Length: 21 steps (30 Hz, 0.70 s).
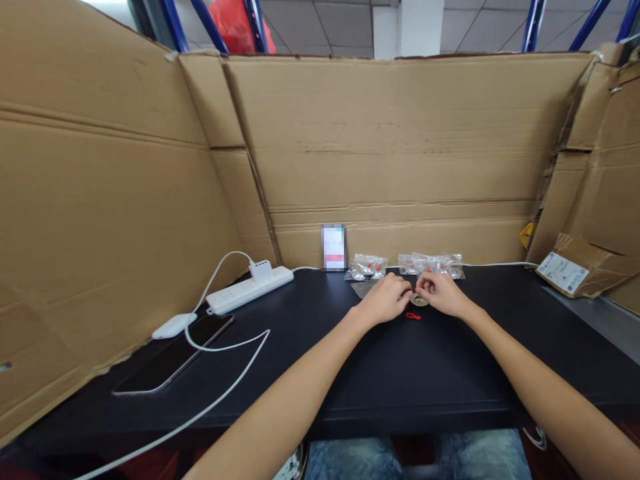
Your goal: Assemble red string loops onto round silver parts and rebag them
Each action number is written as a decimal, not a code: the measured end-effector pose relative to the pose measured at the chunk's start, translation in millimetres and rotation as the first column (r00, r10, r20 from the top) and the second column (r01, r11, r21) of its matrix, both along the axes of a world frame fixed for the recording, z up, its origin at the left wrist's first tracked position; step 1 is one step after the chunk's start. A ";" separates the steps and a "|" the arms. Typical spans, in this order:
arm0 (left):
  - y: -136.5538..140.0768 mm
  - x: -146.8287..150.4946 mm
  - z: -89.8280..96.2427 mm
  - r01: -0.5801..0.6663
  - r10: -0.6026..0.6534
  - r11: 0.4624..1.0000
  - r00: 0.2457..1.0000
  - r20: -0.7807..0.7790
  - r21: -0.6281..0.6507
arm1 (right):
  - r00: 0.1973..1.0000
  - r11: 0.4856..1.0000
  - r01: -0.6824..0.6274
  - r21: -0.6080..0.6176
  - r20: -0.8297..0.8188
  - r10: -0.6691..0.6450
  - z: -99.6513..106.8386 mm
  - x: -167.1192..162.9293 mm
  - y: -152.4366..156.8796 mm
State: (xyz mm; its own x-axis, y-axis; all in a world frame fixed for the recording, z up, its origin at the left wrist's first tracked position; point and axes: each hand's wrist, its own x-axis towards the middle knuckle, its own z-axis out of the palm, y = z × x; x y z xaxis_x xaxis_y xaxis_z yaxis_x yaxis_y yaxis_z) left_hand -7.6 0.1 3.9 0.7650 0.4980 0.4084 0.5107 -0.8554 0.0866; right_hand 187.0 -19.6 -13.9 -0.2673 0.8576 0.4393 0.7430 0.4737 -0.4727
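Left hand (pixel 386 299) and right hand (pixel 442 293) flank a tan disc (pixel 420 302), perhaps pinching it; before it lies a red cord (pixel 417 317), behind it clear bags (pixel 370 267).

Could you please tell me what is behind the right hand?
Clear plastic packaging lies behind the right hand, with the cardboard wall beyond; whatever the hand covers is hidden.

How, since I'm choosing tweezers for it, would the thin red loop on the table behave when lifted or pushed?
The red loop probably flops, since its thin strand curves like cord. It looks light, far smaller than the left hand. Lying flat on the black table, it would likely slide rather than roll.
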 end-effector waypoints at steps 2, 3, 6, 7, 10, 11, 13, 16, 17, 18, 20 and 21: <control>6.4 -5.4 1.5 -0.052 0.052 0.999 0.999 0.008 0.004 | 0.997 0.997 -0.065 -0.039 -0.041 0.063 2.9 -3.4 -3.2; 9.6 -8.2 1.9 -0.074 0.074 0.997 0.997 0.010 0.007 | 0.994 0.994 -0.097 -0.057 -0.054 0.094 4.0 -5.3 -5.0; 17.8 -15.5 1.9 -0.129 0.129 0.991 0.992 0.017 0.017 | 0.983 0.980 -0.178 -0.083 -0.056 0.174 5.1 -11.0 -10.0; 19.5 -17.0 1.6 -0.146 0.145 0.989 0.989 0.024 0.014 | 0.981 0.978 -0.194 -0.079 -0.044 0.191 5.1 -12.8 -11.4; 21.0 -18.6 1.1 -0.156 0.157 0.988 0.987 0.024 -0.019 | 0.980 0.979 -0.199 -0.046 0.017 0.200 5.2 -16.6 -15.4; 20.5 -18.4 1.1 -0.150 0.150 0.988 0.989 0.015 -0.039 | 0.980 0.980 -0.194 -0.039 0.040 0.195 5.6 -17.3 -16.5; 18.8 -17.7 1.1 -0.131 0.131 0.987 0.991 -0.010 -0.088 | 0.979 0.983 -0.182 -0.040 0.081 0.184 7.2 -17.9 -18.5; 17.2 -16.4 -0.2 -0.097 0.093 0.986 0.995 -0.036 -0.135 | 0.980 0.986 -0.162 -0.047 0.108 0.166 10.1 -17.2 -20.2; 17.4 -16.0 -1.0 -0.084 0.080 0.987 0.996 -0.039 -0.134 | 0.981 0.986 -0.158 -0.044 0.109 0.162 10.9 -16.8 -20.3; 17.9 -15.6 -2.1 -0.075 0.070 0.989 0.997 -0.041 -0.131 | 0.981 0.987 -0.156 -0.040 0.107 0.159 11.4 -16.2 -20.2; 19.3 -14.8 -4.2 -0.068 0.063 0.989 0.997 -0.046 -0.129 | 0.982 0.987 -0.159 -0.035 0.103 0.161 11.6 -15.0 -19.5; 20.0 -14.5 -5.1 -0.069 0.063 0.989 0.997 -0.049 -0.133 | 0.981 0.986 -0.163 -0.037 0.101 0.166 11.3 -14.4 -19.0</control>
